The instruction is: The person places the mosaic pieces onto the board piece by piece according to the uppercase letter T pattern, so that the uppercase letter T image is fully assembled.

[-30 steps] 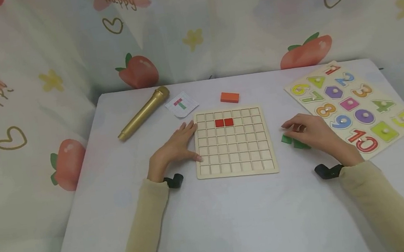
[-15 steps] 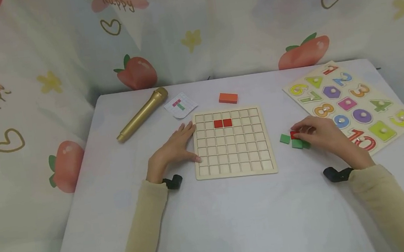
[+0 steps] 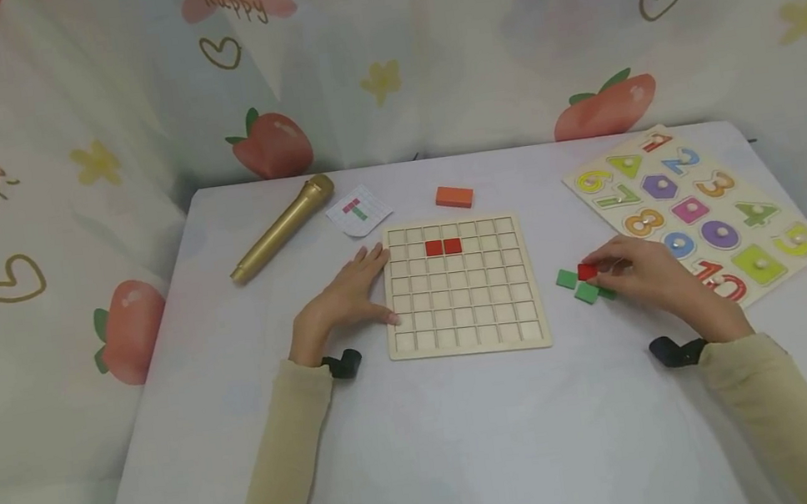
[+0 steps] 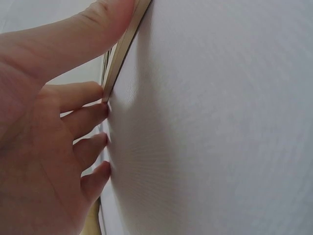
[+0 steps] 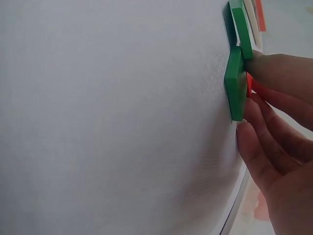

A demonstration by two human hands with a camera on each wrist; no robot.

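The right hand (image 3: 650, 274) is pinching a red tile (image 3: 586, 271) among green tiles (image 3: 587, 292), to the right of the grid board (image 3: 451, 300), whose left edge the left hand (image 3: 342, 302) is touching with spread fingers.

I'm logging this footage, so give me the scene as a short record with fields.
Left grip: touches the left edge of the grid board
Right grip: pinches a red tile
Already on board: two red tiles, side by side
Beside the pinched tile: green tiles
Elsewhere, left to right in head view: gold microphone, pattern card, orange block, number puzzle
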